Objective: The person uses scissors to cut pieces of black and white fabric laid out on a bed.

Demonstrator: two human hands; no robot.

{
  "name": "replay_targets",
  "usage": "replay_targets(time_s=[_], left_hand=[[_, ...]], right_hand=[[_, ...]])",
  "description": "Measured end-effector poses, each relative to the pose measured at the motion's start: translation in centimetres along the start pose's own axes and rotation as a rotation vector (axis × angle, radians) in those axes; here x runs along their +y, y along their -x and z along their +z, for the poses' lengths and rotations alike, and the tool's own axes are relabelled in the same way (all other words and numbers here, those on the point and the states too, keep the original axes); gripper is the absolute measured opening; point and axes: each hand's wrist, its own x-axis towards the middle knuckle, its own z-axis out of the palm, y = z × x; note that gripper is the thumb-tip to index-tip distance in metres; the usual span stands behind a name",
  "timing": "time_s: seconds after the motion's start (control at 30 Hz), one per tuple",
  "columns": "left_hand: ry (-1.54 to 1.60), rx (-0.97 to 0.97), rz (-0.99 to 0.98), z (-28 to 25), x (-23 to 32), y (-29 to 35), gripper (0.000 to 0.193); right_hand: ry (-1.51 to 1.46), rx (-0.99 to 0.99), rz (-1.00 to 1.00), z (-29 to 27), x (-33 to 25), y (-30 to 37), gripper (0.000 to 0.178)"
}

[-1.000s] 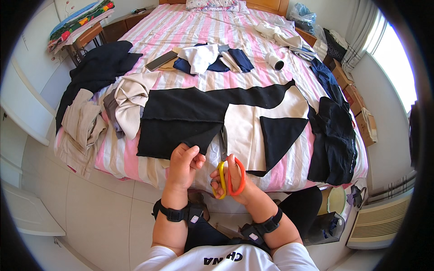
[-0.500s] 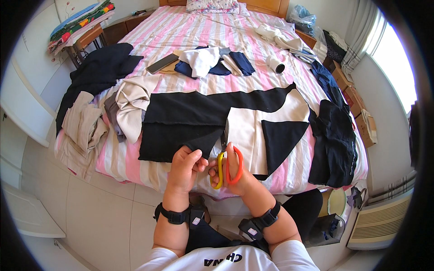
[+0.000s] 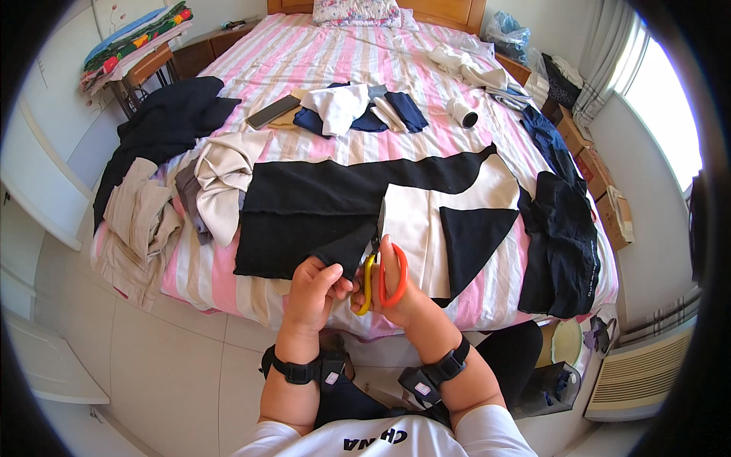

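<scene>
From the scissors, sheet at three o'clock offers passage; cloths block twelve, a cylinder one, beige cloth ten.

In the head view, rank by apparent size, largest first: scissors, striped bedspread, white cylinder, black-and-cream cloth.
1. Striped bedspread
2. Black-and-cream cloth
3. Scissors
4. White cylinder

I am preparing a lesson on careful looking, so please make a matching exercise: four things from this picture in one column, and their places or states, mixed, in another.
Column one:
1. scissors
2. black cloth
3. pillow
4. curtain

Column two:
A. at the far end of the bed
B. beside the window
C. in the right hand
D. pinched by the left hand

Right pairs: 1-C, 2-D, 3-A, 4-B.
</scene>
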Motion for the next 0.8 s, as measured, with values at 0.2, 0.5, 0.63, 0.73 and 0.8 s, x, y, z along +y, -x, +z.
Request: replay_targets(time_s=[0.2, 0.5, 0.63, 0.73, 0.8], left_hand=[[0.005, 0.014, 0.002, -0.6, -0.5, 0.0, 0.016], [0.003, 0.011, 0.019, -0.6, -0.2, 0.0, 0.020], [0.018, 0.015, 0.027, -0.9, -0.5, -0.1, 0.019], [-0.019, 0.054, 0.039, -0.8, -0.5, -0.3, 0.021], [-0.003, 0.058, 0.043, -1.4, -0.6, -0.2, 0.021]], right_hand=[[-0.039, 0.048, 0.007, 0.4, -0.2, -1.0, 0.085], [-0.020, 0.211, -0.067, 1.3, 0.9, -1.3, 0.077], [-0.039, 0.216, -0.097, 1.9, 1.1, -1.1, 0.074], [-0.071, 0.215, -0.090, 1.7, 1.6, -1.5, 0.071], [-0.076, 0.219, -0.102, 2.3, 1.7, -1.4, 0.068]])
